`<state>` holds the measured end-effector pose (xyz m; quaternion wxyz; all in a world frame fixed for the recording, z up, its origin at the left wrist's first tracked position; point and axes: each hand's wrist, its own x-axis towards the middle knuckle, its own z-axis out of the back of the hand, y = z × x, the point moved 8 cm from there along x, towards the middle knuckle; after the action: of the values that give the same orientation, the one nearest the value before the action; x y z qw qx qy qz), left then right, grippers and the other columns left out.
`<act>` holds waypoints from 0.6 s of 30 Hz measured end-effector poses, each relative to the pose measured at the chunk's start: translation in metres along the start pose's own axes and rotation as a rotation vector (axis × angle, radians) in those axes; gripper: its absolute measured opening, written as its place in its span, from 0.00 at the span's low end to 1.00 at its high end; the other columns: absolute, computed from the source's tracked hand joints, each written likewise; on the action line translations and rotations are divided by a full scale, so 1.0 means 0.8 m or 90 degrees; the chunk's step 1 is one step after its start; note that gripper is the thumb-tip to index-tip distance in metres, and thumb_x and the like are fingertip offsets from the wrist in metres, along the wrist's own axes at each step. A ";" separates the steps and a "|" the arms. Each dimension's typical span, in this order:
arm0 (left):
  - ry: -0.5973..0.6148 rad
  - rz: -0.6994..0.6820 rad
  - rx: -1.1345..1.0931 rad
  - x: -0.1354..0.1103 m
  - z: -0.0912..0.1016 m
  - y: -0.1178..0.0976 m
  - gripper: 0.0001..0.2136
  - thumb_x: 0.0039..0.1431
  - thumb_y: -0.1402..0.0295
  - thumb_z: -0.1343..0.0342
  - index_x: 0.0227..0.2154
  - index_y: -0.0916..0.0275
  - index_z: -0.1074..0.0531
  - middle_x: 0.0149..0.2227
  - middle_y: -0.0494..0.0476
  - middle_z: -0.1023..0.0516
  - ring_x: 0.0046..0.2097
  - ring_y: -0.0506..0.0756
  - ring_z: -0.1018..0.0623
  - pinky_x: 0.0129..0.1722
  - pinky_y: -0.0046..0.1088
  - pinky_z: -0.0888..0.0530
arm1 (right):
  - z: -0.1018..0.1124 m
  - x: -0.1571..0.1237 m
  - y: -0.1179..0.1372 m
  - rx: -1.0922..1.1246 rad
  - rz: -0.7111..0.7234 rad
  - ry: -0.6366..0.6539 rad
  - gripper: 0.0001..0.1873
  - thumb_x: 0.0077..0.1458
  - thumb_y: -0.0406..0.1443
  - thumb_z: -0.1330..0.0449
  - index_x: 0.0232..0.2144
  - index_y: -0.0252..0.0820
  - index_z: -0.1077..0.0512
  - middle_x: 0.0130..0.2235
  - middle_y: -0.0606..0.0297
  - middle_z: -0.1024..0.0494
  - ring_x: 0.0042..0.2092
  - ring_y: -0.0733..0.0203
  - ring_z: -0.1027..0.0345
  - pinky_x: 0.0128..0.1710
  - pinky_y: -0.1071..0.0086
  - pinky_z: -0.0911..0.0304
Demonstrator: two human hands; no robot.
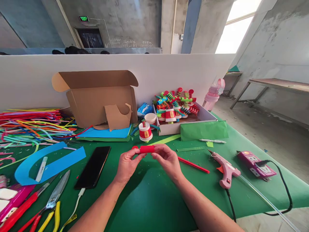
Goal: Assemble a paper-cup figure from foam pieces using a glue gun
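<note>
Both my hands hold a small red rolled paper tube (146,149) just above the green table (154,199). My left hand (127,164) pinches its left end, where a red round tab shows. My right hand (166,159) pinches its right end with closed fingers. A finished red and white paper-cup figure (145,132) with coiled pipe-cleaner arms stands just behind the tube. A red strip (193,165) lies on the table to the right of my right hand.
A black phone (93,167), scissors (54,195) and pliers lie left. Blue paper (48,161) and pipe cleaners (29,125) fill the far left. Cardboard box (96,100), a tray of finished figures (178,109), pink glue gun (225,169), power strip (256,162), pen (212,141), pink bottle (213,93).
</note>
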<state>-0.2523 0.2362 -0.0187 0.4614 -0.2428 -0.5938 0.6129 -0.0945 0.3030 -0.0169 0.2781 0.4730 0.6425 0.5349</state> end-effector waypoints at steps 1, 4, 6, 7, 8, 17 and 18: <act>-0.002 0.002 -0.002 0.001 0.000 0.000 0.11 0.47 0.57 0.35 0.26 0.60 0.19 0.24 0.52 0.19 0.29 0.55 0.22 0.33 0.28 0.26 | 0.004 -0.001 0.005 0.004 -0.005 -0.027 0.17 0.40 0.47 0.28 0.29 0.43 0.24 0.39 0.60 0.21 0.32 0.60 0.29 0.34 0.66 0.30; -0.007 0.010 -0.012 0.002 0.000 0.004 0.12 0.47 0.55 0.35 0.24 0.60 0.20 0.24 0.52 0.19 0.29 0.56 0.22 0.34 0.30 0.25 | 0.029 -0.012 0.032 -0.001 -0.017 -0.119 0.18 0.46 0.49 0.32 0.32 0.43 0.24 0.37 0.61 0.21 0.31 0.62 0.29 0.31 0.68 0.30; -0.009 0.011 -0.020 0.003 0.000 0.007 0.12 0.47 0.55 0.35 0.25 0.60 0.20 0.25 0.53 0.19 0.30 0.56 0.21 0.35 0.31 0.25 | 0.051 -0.022 0.061 -0.047 -0.016 -0.125 0.18 0.47 0.49 0.32 0.34 0.43 0.24 0.36 0.61 0.21 0.31 0.62 0.28 0.31 0.68 0.30; -0.008 0.011 -0.022 0.003 0.000 0.008 0.13 0.47 0.55 0.35 0.25 0.60 0.19 0.26 0.53 0.18 0.31 0.56 0.21 0.36 0.31 0.24 | 0.066 -0.028 0.077 -0.089 -0.010 -0.123 0.19 0.48 0.49 0.33 0.35 0.43 0.24 0.34 0.62 0.21 0.31 0.61 0.28 0.32 0.68 0.30; -0.004 0.011 -0.023 0.002 0.000 0.009 0.13 0.47 0.55 0.35 0.26 0.60 0.19 0.26 0.54 0.18 0.31 0.56 0.21 0.37 0.31 0.24 | 0.085 -0.033 0.092 -0.146 -0.006 -0.118 0.20 0.49 0.50 0.34 0.38 0.43 0.24 0.32 0.62 0.21 0.32 0.60 0.27 0.33 0.67 0.30; -0.006 0.060 -0.032 -0.005 0.006 0.016 0.15 0.42 0.55 0.32 0.31 0.59 0.18 0.28 0.52 0.17 0.32 0.56 0.20 0.37 0.29 0.24 | 0.290 -0.111 0.162 -0.918 -0.001 -0.335 0.20 0.54 0.52 0.48 0.30 0.44 0.27 0.34 0.59 0.22 0.30 0.56 0.29 0.29 0.64 0.38; -0.001 0.063 -0.032 -0.006 0.006 0.016 0.15 0.42 0.55 0.32 0.31 0.59 0.18 0.28 0.52 0.17 0.33 0.56 0.20 0.38 0.30 0.24 | 0.296 -0.118 0.157 -0.950 -0.039 -0.330 0.20 0.54 0.52 0.49 0.28 0.44 0.28 0.31 0.60 0.22 0.29 0.56 0.30 0.28 0.65 0.39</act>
<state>-0.2579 0.2317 -0.0311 0.4238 -0.2825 -0.5968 0.6201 0.1865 0.3156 0.0241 0.6773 0.2531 0.0413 0.6895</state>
